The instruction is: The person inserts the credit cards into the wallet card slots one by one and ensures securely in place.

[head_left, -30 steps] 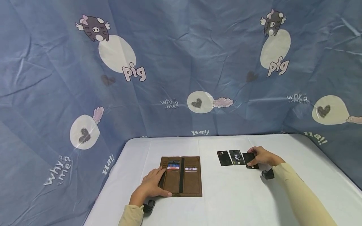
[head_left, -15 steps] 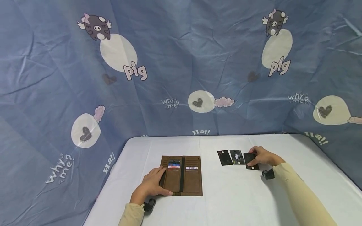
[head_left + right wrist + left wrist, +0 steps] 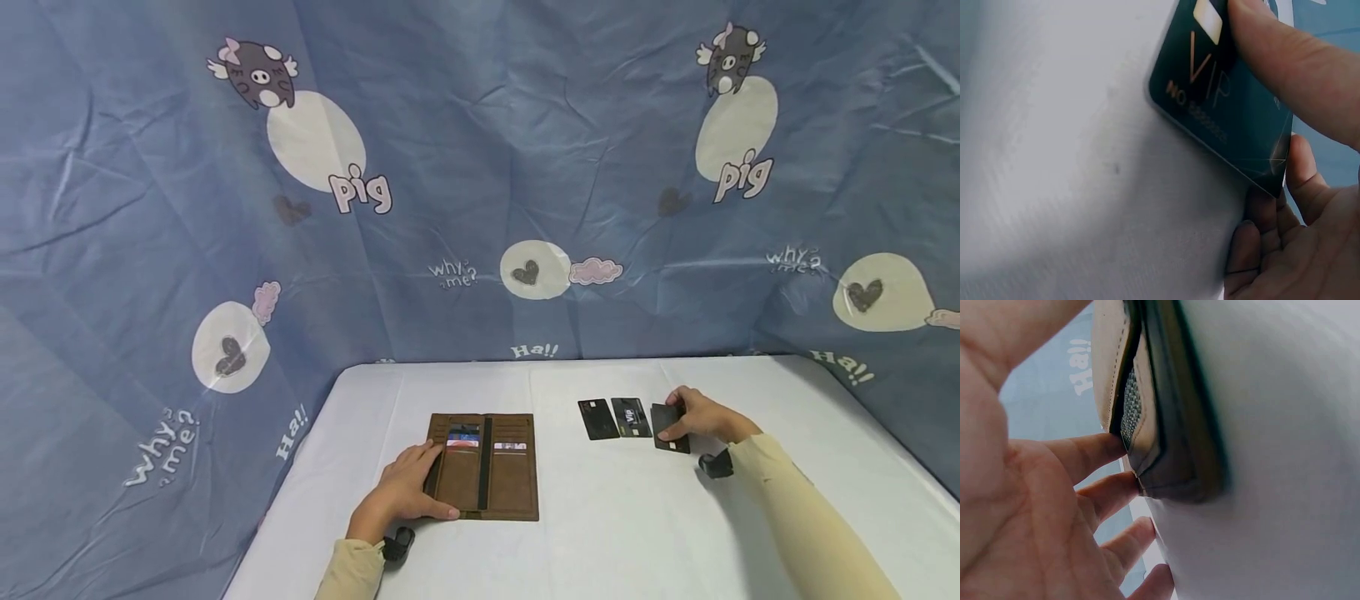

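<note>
A brown bifold wallet (image 3: 507, 485) lies spread on the white tabletop, with several cards (image 3: 462, 436) in its left-side slots and another card (image 3: 511, 447) on its right side. My left hand (image 3: 407, 485) rests at the wallet's left edge, its thumb along the near edge. Seen from the left wrist, spread fingertips touch the wallet's side. My right hand (image 3: 701, 419) pinches a black VIP card (image 3: 1210, 112), thumb on its printed face and fingers at its edge; the card is tilted off the cloth. Left of it lie a plain black card (image 3: 598, 419) and a dark VIP card (image 3: 632, 417).
White cloth (image 3: 592, 517) covers the table. Behind it hangs a blue printed curtain (image 3: 450, 208), which also runs down both sides. A small black wrist camera (image 3: 399, 544) sits at the left sleeve, another black wrist camera (image 3: 716, 464) at the right one.
The pinched black card has shifted slightly right and nearer, widening its gap from the dark VIP card. The left hand and the wallet stay put.
</note>
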`<action>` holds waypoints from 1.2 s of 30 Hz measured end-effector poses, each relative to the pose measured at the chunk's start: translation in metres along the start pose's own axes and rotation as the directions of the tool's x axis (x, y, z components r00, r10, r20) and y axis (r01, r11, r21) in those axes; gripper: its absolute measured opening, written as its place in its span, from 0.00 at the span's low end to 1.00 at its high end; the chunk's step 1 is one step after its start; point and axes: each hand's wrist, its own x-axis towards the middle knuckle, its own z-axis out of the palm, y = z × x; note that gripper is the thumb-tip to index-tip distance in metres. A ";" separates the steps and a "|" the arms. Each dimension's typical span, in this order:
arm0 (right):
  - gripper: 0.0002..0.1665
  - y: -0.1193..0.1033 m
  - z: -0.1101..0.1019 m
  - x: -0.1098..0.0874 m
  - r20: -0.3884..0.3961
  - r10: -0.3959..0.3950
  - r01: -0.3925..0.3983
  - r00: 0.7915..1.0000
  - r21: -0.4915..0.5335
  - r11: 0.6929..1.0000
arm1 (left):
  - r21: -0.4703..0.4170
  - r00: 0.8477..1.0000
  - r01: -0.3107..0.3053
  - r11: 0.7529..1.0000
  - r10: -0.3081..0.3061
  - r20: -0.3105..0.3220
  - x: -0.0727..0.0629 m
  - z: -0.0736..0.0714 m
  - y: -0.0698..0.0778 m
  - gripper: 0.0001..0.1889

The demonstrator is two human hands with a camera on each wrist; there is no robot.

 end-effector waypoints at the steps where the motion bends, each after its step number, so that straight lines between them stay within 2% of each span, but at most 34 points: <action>1: 0.43 0.000 0.000 0.001 0.000 0.000 0.000 1.000 0.002 1.000 | 0.002 1.000 0.001 1.000 -0.001 0.000 0.000 0.000 0.000 0.60; 9: 0.43 -0.003 -0.001 0.000 0.005 0.015 -0.014 1.000 -0.031 0.999 | -0.021 1.000 -0.020 1.000 0.020 -0.003 -0.003 -0.001 0.002 0.60; 13: 0.44 -0.009 -0.003 -0.001 0.018 0.000 0.001 1.000 -0.063 0.998 | -0.004 1.000 -0.019 1.000 0.019 -0.006 -0.003 -0.003 0.003 0.60; 17: 0.47 -0.014 -0.003 -0.002 -0.019 -0.021 0.018 1.000 -0.117 0.993 | 0.005 1.000 -0.023 1.000 0.023 -0.011 -0.004 -0.005 0.003 0.60; 22: 0.49 -0.012 0.000 -0.004 -0.102 -0.065 0.046 0.993 -0.180 0.983 | -0.014 1.000 -0.013 1.000 0.013 0.004 -0.005 -0.003 0.002 0.60; 26: 0.48 -0.006 0.005 -0.007 -0.135 -0.054 0.034 0.989 -0.141 0.989 | -0.025 1.000 -0.008 1.000 0.008 0.013 -0.006 -0.001 0.002 0.59; 30: 0.51 -0.005 0.007 -0.008 -0.160 -0.032 0.016 0.987 -0.099 0.995 | -0.030 1.000 -0.011 0.999 0.011 0.008 -0.005 0.000 0.002 0.60; 33: 0.51 -0.010 0.006 -0.011 -0.171 -0.045 0.030 0.984 -0.092 0.995 | -0.025 1.000 -0.013 1.000 0.013 -0.002 -0.004 -0.001 0.001 0.60; 36: 0.48 -0.013 0.007 -0.014 -0.168 -0.063 0.052 0.984 -0.066 0.996 | -0.018 1.000 -0.014 1.000 0.013 -0.008 -0.004 -0.002 0.002 0.60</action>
